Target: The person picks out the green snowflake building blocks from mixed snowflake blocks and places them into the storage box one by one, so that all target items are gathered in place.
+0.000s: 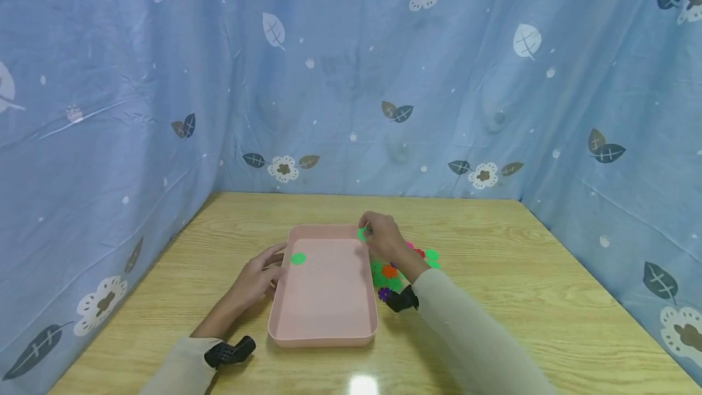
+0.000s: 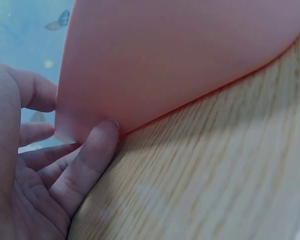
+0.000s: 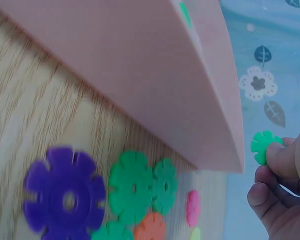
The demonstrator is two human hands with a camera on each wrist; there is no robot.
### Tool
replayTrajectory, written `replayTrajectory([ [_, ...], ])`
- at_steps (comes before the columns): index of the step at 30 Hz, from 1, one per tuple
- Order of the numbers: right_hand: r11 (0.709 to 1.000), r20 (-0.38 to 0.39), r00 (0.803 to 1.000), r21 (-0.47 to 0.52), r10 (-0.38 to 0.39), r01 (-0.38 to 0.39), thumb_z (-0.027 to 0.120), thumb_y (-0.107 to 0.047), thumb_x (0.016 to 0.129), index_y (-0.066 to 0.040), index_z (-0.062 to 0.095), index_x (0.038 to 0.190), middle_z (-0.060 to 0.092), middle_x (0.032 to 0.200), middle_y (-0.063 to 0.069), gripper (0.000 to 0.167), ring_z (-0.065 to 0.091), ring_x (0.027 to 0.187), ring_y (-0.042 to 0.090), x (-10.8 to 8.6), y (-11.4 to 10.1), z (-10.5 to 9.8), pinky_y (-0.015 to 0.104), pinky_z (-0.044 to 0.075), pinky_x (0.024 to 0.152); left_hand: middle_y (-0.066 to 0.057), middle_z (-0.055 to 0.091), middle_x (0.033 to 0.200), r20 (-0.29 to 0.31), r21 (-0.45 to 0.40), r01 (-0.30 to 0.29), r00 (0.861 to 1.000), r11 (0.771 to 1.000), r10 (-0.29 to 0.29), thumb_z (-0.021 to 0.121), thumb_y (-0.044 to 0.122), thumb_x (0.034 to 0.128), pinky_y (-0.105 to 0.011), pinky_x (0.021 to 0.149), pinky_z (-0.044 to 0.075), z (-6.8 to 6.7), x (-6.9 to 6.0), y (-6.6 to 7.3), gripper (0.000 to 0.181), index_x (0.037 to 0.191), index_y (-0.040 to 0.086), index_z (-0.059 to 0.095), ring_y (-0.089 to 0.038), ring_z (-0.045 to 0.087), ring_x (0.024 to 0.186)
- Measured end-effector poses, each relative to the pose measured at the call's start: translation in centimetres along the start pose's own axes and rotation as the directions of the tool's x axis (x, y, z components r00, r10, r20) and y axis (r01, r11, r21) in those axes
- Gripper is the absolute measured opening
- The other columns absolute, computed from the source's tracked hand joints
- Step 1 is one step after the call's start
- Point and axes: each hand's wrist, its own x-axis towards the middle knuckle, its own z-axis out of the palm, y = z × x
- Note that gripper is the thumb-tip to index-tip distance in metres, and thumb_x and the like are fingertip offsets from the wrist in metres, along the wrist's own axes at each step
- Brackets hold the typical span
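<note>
A pink rectangular tray [image 1: 323, 342] rests on the wooden table. My left hand [image 1: 256, 279] is at its left side; in the left wrist view the thumb [image 2: 101, 142] and fingers touch the tray's outer wall near a corner. At the tray's far right corner my right hand [image 1: 382, 238] pinches a green snowflake disc [image 3: 264, 145] between thumb and fingers, above the rim. Another green disc [image 1: 298, 258] lies inside the tray, toward the far left.
Beside the tray's right wall lies a loose pile of notched discs: several green ones [image 3: 132, 187], a purple disc [image 3: 65, 195], an orange disc [image 1: 389, 271], and red and pink ones, partly under my right forearm. A blue patterned curtain [image 1: 351, 78] surrounds the table [image 1: 493, 249].
</note>
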Motion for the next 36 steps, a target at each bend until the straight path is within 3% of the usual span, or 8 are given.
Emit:
replayTrajectory([
  [5,0.999,0.045,0.999,0.034,0.026,-0.028,0.051,0.014,0.088,-0.004,0.065,0.107,0.066,0.092,0.008,0.030,0.050,0.073,0.018,0.3,-1.1,1.0,0.032,0.049,0.072,-0.031,0.045,0.149,-0.018,0.008,0.018,1.000,1.000,-0.018,0.051,0.008,0.0986,-0.041,0.058,0.060,0.0,-0.2,-0.5,0.062,0.158,0.007,0.033,-0.028,0.070,0.085],
  [13,0.998,0.051,0.998,0.038,-0.047,0.045,0.047,0.014,0.086,-0.002,0.068,0.109,0.071,0.103,0.009,0.035,0.054,0.075,0.015,0.7,-2.8,2.2,0.030,0.048,0.070,-0.030,0.046,0.149,-0.029,0.016,0.027,0.999,1.000,-0.027,0.051,0.008,0.0973,-0.041,0.056,0.060,-0.4,-0.5,-0.7,0.062,0.157,0.007,0.035,-0.029,0.070,0.081],
  [19,0.998,0.081,0.996,0.061,-0.039,0.034,0.048,0.013,0.088,0.000,0.069,0.113,0.068,0.094,0.008,0.035,0.048,0.069,0.014,1.1,-3.7,2.6,0.029,0.045,0.067,-0.030,0.047,0.149,-0.026,0.004,0.031,0.999,1.000,-0.031,0.052,0.008,0.0975,-0.042,0.058,0.061,-0.4,-0.4,-0.6,0.061,0.157,0.008,0.036,-0.029,0.071,0.086],
  [30,0.995,0.107,0.994,0.088,0.032,-0.042,0.056,0.007,0.091,-0.005,0.072,0.106,0.069,0.101,0.007,0.025,0.062,0.093,0.021,1.5,-5.2,3.7,0.035,0.054,0.077,-0.029,0.047,0.149,-0.028,0.020,0.017,0.999,1.000,-0.017,0.051,0.008,0.0975,-0.041,0.057,0.060,0.0,-0.1,-0.4,0.061,0.156,0.008,0.037,-0.028,0.070,0.084],
  [36,0.997,0.092,0.993,-0.027,0.072,-0.070,0.063,-0.011,0.092,-0.018,0.073,0.099,0.069,0.095,-0.005,0.014,0.063,0.093,0.017,1.9,-5.9,4.4,0.040,0.051,0.084,-0.028,0.046,0.150,-0.016,0.073,0.002,1.000,0.997,-0.001,0.049,0.009,0.0978,-0.037,0.054,0.058,-0.1,0.2,-0.3,0.061,0.157,0.007,0.035,-0.025,0.068,0.070],
])
